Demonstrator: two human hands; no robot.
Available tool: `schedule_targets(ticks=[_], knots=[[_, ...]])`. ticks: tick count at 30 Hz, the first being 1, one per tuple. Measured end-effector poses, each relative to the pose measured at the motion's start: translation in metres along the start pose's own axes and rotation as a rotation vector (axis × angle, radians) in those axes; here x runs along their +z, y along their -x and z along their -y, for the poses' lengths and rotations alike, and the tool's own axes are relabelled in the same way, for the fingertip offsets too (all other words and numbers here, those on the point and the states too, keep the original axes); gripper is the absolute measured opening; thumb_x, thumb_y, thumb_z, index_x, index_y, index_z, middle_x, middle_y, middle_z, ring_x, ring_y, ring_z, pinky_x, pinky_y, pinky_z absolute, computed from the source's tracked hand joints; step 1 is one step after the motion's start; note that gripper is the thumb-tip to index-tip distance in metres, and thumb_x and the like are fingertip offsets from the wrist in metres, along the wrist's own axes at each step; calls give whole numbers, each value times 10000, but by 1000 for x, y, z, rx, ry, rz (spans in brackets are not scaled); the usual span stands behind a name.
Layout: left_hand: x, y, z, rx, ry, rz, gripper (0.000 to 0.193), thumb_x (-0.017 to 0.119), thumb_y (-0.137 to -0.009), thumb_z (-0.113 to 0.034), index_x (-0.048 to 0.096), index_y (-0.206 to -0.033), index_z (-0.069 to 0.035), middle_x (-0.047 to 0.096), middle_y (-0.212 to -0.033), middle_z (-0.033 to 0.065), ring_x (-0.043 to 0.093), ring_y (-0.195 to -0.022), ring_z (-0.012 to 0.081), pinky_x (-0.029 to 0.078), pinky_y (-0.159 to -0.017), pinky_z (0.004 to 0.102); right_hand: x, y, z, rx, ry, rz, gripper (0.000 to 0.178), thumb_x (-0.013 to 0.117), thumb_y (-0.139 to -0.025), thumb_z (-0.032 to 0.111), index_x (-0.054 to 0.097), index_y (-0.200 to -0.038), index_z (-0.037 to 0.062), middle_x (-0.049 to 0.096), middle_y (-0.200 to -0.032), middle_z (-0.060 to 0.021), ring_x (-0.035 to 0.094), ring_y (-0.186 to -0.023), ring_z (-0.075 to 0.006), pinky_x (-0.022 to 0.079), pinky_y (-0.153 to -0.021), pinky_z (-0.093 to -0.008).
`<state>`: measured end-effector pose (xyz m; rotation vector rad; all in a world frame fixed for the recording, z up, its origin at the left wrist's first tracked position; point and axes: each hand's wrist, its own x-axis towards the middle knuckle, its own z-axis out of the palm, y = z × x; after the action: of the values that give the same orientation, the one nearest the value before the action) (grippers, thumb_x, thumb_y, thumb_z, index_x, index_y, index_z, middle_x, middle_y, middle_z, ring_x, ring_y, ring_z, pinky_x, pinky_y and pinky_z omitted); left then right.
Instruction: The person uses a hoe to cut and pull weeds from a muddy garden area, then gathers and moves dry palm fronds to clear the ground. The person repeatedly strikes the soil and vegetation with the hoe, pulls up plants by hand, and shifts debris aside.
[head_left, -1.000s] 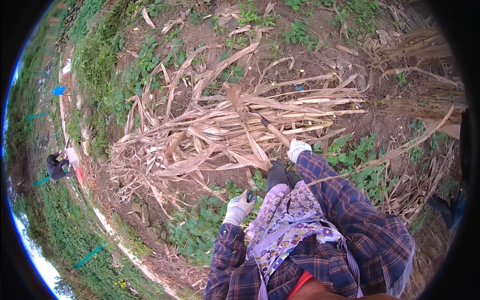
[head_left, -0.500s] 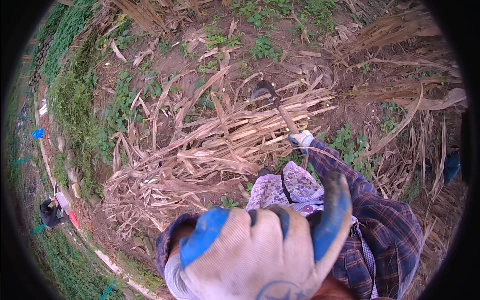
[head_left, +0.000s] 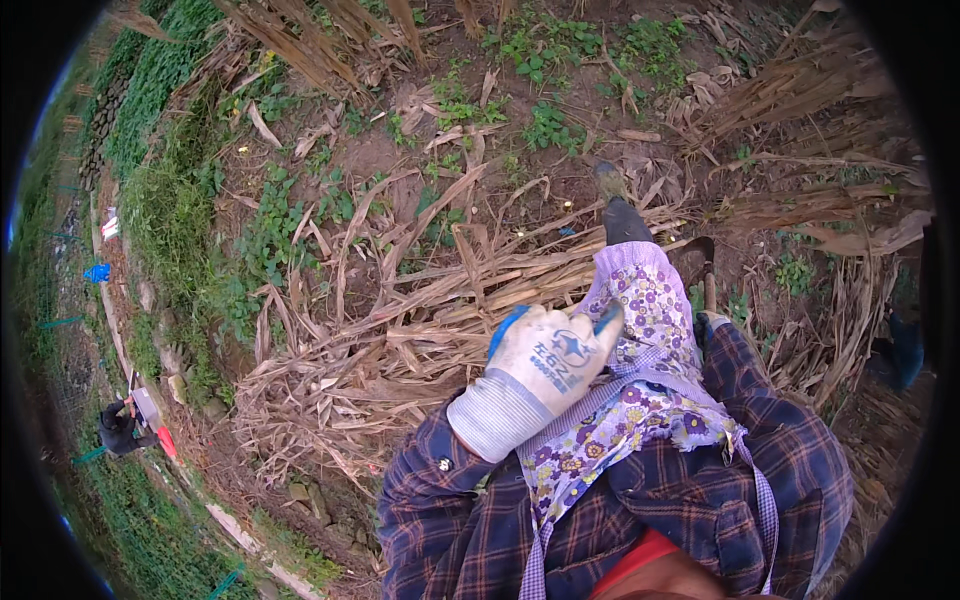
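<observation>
My left hand [head_left: 555, 355], in a white knit glove with blue coating, is raised in front of my purple floral apron [head_left: 650, 310]. Its thumb stands apart from the bent fingers; nothing shows in it, though the fingertips are partly hidden. Low beside my leg, my right hand [head_left: 716, 320] grips the wooden handle of a sickle [head_left: 710, 285]. The sickle's dark curved blade points up and left, close to the apron's edge. A pile of dry corn stalks [head_left: 440, 310] lies on the ground beyond my left hand. My dark boot [head_left: 625, 220] is at the pile's right end.
Standing dry corn stalks [head_left: 810, 205] line the right side, with more at the top left. Green weeds [head_left: 550, 125] grow from the brown soil. Far left, a person in dark clothes [head_left: 122, 428] is by a pale path, near a blue object [head_left: 97, 273].
My left hand has dropped away from close before the camera to over the apron. The sickle has moved right and back beside my leg. One boot has come forward onto the stalks' end.
</observation>
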<state>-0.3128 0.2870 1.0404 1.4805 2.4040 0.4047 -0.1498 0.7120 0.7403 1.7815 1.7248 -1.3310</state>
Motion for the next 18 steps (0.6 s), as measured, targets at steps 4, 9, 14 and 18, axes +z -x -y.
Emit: schedule_targets(ticks=[4, 9, 14, 18], knots=[[71, -6, 83, -438, 110, 103, 493, 575, -874, -399, 507, -1284, -135, 674, -962, 118, 652, -878, 291, 502, -742, 397, -12, -21, 55, 1, 230, -17, 280, 624, -842, 232, 644, -998, 0, 680, -904, -113, 666, -790, -232, 531, -707, -336], [95, -69, 148, -775, 322, 107, 481, 599, -851, -435, 546, -1250, -171, 682, -1009, 131, 655, -898, 328, 509, -767, 416, 2, -81, 167, -42, 781, 19, 308, 608, -843, 244, 643, -1014, -9, 682, -929, -120, 668, -823, -229, 529, -734, -319], [86, -209, 207, -910, 462, 234, 509, 587, -852, -455, 536, -1267, -165, 670, -1060, 142, 642, -958, 330, 496, -825, 423, 33, -131, 339, -161, 1226, 132, 335, 591, -843, 257, 642, -1030, -17, 684, -954, -127, 669, -857, -225, 526, -760, -302], [72, -319, 244, -917, 677, 125, 596, 574, -844, -504, 487, -1304, -136, 631, -1163, 139, 610, -1042, 323, 471, -895, 404, 54, -171, 436, -168, 605, 280, 274, 669, -802, 248, 626, -910, 0, 608, -684, -84, 618, -610, -192, 501, -553, -313]])
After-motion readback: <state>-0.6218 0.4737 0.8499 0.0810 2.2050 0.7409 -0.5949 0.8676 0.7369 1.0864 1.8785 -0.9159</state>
